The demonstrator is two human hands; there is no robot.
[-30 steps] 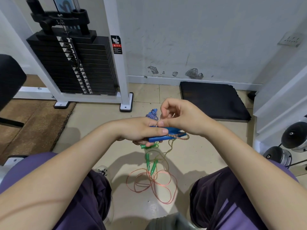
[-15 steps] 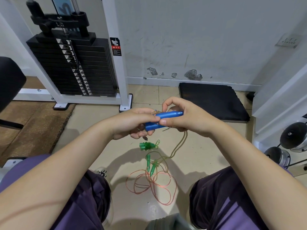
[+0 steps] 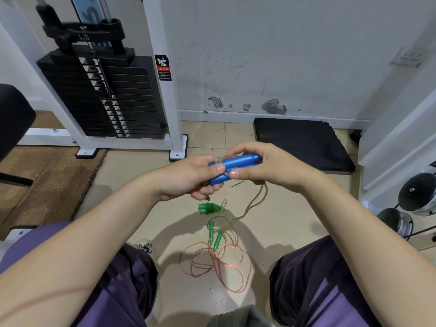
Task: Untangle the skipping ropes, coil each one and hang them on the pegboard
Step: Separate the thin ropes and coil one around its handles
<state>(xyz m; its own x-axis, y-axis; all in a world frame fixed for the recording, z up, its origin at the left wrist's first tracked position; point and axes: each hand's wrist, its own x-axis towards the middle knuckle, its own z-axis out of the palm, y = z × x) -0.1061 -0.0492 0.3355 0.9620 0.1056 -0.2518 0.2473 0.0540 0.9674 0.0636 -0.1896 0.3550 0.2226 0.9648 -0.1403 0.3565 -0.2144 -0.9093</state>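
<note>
Both hands have risen slightly since half a second ago, and the two blue handles [image 3: 236, 165] now lie side by side between them, higher than a second ago, when they hung lower near the green pieces. The left hand [image 3: 191, 177] curls around the handles' left ends, thumb pressed on top; the right hand [image 3: 266, 166] grips their right ends, its thumb and forefinger pinching the braided tan rope [image 3: 256, 201] wound round them. That rope drops from under the right hand to the tiled floor [image 3: 132, 185], where it meets a loose tangle of thin pink rope [image 3: 212, 265] with two green handles [image 3: 214, 234] lying on it. A small green bundle [image 3: 208, 208] lies just beyond them. Behind stand a weight stack [image 3: 103, 95] and a black mat [image 3: 299, 142].
</note>
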